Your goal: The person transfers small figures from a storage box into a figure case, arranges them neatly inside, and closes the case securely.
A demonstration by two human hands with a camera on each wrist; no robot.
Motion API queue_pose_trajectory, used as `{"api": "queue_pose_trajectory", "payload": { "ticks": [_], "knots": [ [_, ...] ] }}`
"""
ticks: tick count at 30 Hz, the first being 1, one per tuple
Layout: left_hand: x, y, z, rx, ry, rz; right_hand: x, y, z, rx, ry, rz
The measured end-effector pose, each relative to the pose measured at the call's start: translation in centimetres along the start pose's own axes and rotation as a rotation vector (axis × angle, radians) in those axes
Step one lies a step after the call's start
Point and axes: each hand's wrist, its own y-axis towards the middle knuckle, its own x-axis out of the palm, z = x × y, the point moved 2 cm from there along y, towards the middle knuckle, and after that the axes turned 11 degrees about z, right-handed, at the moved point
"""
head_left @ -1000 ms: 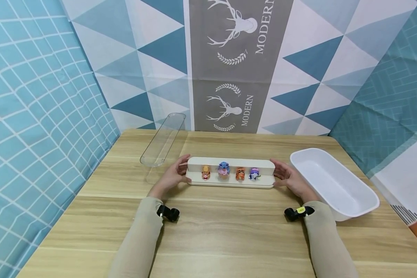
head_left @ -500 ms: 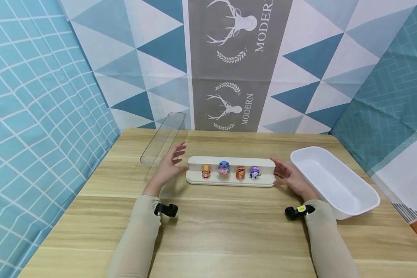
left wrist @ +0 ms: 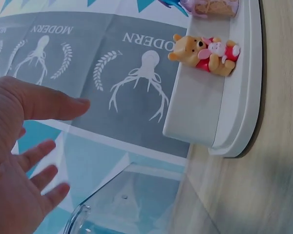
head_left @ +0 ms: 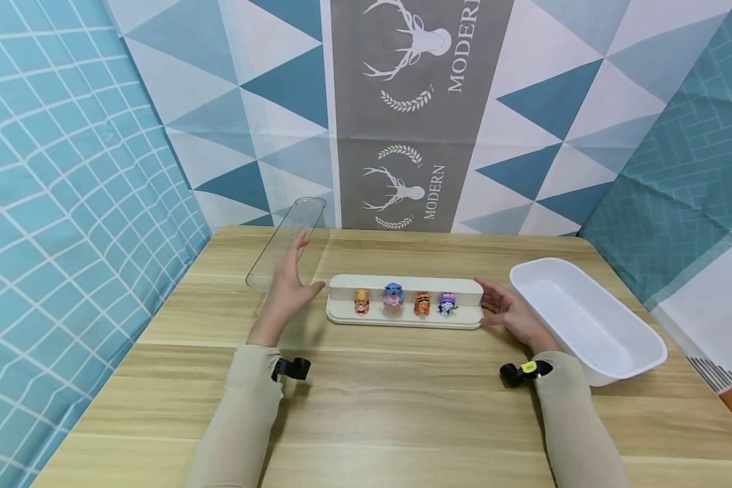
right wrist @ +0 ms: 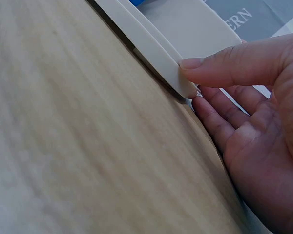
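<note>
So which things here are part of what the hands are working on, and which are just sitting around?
In use:
- white display stand, with four small toy figures on it
- right hand, thumb touching the stand's end
- left hand, open, beside the clear plastic cover

Lying about:
- white tub, at the right
- wooden table
- patterned backdrop

Table [head_left: 402,407]: matt, light wood grain under my arms.
Stand [head_left: 402,288]: smooth cream plastic.
Cover [head_left: 283,247]: clear glossy plastic, upper left.
Tub [head_left: 622,369]: white glossy plastic.
Backdrop [head_left: 524,102]: printed cloth.
</note>
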Motion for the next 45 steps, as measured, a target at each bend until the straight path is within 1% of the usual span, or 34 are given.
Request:
{"api": "queue_pose_trajectory", "payload": {
  "ticks": [3, 5, 8, 12, 15, 18, 22, 28, 35, 38, 42, 45],
  "knots": [
    [-0.5, 0.1, 0.1, -0.003, 0.084, 0.036, -0.1, 0.0, 0.0, -0.001, 0.0, -0.001],
    [-0.8, 0.0, 0.1, -0.027, 0.133, 0.046, -0.1, 0.0, 0.1, -0.001, 0.002, -0.003],
    [-1.3, 0.1, 0.0, -0.097, 0.21, 0.032, -0.2, 0.0, 0.1, 0.006, -0.004, -0.001],
    [-1.7, 0.1, -0.1, -0.204, 0.303, -0.014, -0.3, -0.1, 0.1, 0.01, -0.016, 0.004],
    [-1.9, 0.0, -0.3, -0.272, 0.35, -0.041, -0.4, -0.2, 0.1, 0.004, -0.006, 0.002],
    [-2.3, -0.1, -0.6, -0.322, 0.402, -0.043, -0.5, -0.2, 0.2, 0.0, 0.006, -0.002],
    [-2.6, -0.1, -1.0, -0.362, 0.443, -0.025, -0.6, -0.1, 0.4, 0.001, 0.013, -0.003],
    [-2.9, -0.3, -1.7, -0.382, 0.44, 0.018, -0.5, -0.1, 0.2, 0.008, -0.002, 0.003],
    [-2.9, -0.7, -2.4, -0.394, 0.402, 0.049, -0.3, 0.0, 0.1, 0.015, -0.018, 0.005],
    [-2.9, -1.0, -2.6, -0.405, 0.398, 0.072, -0.2, 0.1, 0.1, 0.025, -0.019, 0.001],
    [-2.9, -1.4, -3.0, -0.427, 0.385, 0.116, -0.1, 0.1, 0.1, 0.033, -0.021, 0.003],
    [-2.9, -1.6, -3.3, -0.44, 0.34, 0.172, -0.1, 0.1, 0.1, 0.036, -0.019, 0.008]
  ]
}}
